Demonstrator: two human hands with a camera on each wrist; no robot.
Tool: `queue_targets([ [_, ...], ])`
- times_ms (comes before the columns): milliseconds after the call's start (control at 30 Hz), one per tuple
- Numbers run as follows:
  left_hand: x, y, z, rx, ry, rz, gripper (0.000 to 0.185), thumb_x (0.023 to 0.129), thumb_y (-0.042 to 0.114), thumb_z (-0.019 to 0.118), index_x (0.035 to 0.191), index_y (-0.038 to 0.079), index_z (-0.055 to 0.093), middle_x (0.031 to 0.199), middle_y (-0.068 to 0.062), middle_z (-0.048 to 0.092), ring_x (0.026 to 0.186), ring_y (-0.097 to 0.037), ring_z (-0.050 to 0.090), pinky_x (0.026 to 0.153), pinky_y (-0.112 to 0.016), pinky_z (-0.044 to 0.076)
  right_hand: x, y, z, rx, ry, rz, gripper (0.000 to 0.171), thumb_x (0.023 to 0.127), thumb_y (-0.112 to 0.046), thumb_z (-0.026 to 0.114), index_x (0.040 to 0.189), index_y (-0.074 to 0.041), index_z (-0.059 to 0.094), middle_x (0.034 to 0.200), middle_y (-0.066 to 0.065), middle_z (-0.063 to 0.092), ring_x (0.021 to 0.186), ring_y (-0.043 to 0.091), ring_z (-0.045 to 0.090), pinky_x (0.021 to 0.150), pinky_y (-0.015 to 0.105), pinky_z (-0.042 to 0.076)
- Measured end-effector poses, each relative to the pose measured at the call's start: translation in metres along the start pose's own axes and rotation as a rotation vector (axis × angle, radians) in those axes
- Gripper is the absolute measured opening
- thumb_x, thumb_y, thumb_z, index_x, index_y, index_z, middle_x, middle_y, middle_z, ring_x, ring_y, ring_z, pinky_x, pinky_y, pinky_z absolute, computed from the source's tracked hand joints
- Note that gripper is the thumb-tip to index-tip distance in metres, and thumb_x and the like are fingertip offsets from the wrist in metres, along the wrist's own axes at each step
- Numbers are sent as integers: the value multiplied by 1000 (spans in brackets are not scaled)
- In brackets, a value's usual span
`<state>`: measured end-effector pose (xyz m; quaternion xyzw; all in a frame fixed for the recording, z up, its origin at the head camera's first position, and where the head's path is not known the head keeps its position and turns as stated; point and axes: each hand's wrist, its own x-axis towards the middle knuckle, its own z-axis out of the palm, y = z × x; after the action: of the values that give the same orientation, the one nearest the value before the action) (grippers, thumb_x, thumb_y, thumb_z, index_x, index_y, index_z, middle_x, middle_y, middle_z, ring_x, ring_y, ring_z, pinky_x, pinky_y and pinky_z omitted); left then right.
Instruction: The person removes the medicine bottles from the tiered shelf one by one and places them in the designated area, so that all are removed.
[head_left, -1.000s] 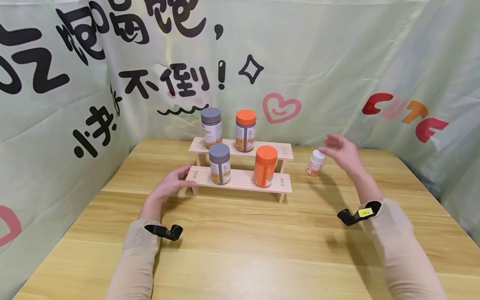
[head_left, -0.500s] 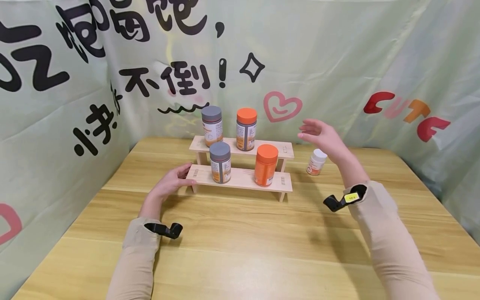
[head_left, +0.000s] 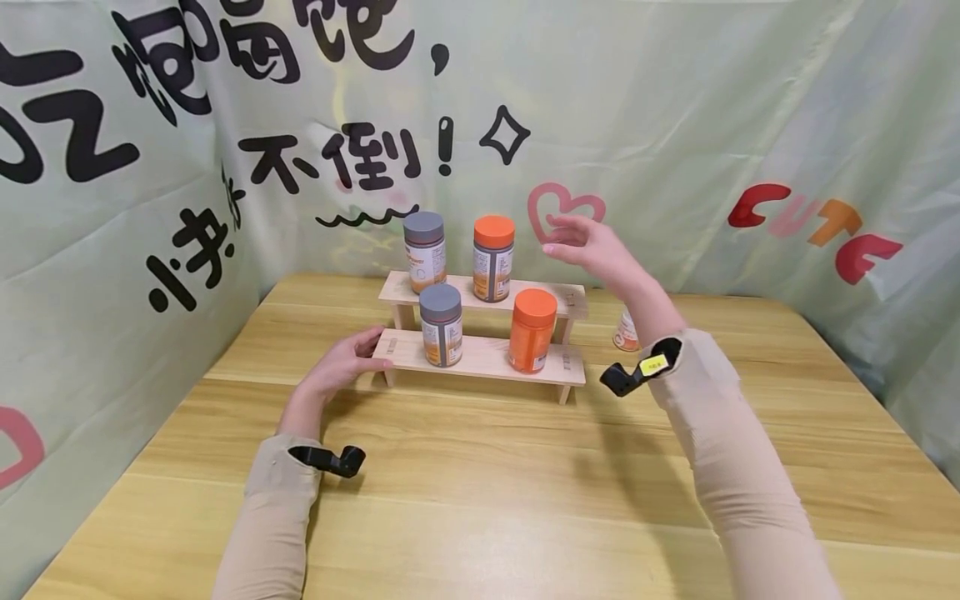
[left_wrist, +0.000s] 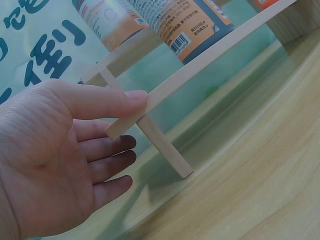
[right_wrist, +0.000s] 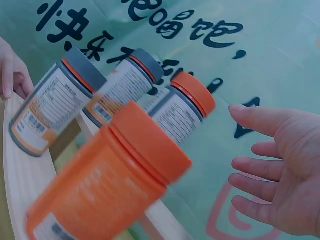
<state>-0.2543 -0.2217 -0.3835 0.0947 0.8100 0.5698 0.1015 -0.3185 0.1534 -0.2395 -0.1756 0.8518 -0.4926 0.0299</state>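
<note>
A two-step wooden shelf [head_left: 480,357] stands on the table with four-sided order of jars: grey-lidded jars [head_left: 425,254] on the left of both steps, an orange-lidded jar [head_left: 492,260] at the upper right and an all-orange jar [head_left: 532,332] at the lower right. My left hand [head_left: 341,367] grips the lower step's left end, thumb [left_wrist: 132,101] on the board's edge. Raised in the air, my right hand [head_left: 600,254] holds nothing, its fingers relaxed and spread. It is right of the orange-lidded jar and apart from it. My right forearm partly hides a small white bottle [head_left: 626,335].
The wooden table [head_left: 450,483] extends in front of the shelf and to both sides. Behind it hangs a pale green cloth [head_left: 660,125] with printed characters and a pink heart. Each wrist carries a black camera mount [head_left: 330,460].
My right hand has moved left and up, away from the small white bottle toward the upper step. The left hand stays at the shelf's end, and the jars have not moved.
</note>
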Motion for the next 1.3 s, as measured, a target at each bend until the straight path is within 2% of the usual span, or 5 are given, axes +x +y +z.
queue_targets([
  [200, 1, -1, 0, -4, 6, -14, 80, 84, 12, 67, 145, -5, 18, 149, -23, 21, 135, -35, 24, 110, -45, 20, 11, -10, 14, -33, -41, -8, 68, 87, -29, 65, 143, -7, 33, 133, 13, 49, 123, 24, 44, 102, 41, 36],
  [533, 1, 0, 1, -22, -5, -8, 80, 85, 11, 66, 146, -4, 16, 149, -24, 20, 135, -36, 23, 109, -46, 20, 29, -20, 34, 23, -77, -22, 65, 86, -22, 66, 141, -4, 35, 132, 15, 49, 121, 25, 45, 99, 40, 39],
  [933, -1, 1, 1, -8, -1, -18, 80, 85, 12, 66, 146, -5, 15, 149, -24, 19, 135, -36, 23, 110, -46, 20, 34, -21, 52, 71, -61, -24, 60, 84, -14, 67, 137, -5, 40, 123, 13, 51, 110, 26, 45, 93, 39, 42],
  [1300, 0, 0, 1, -14, 0, -10, 79, 85, 11, 65, 145, -5, 16, 149, -24, 19, 135, -36, 22, 110, -46, 19, 32, -18, 50, 28, 12, -61, 55, 82, -17, 70, 130, -4, 46, 117, 11, 55, 105, 25, 49, 89, 36, 43],
])
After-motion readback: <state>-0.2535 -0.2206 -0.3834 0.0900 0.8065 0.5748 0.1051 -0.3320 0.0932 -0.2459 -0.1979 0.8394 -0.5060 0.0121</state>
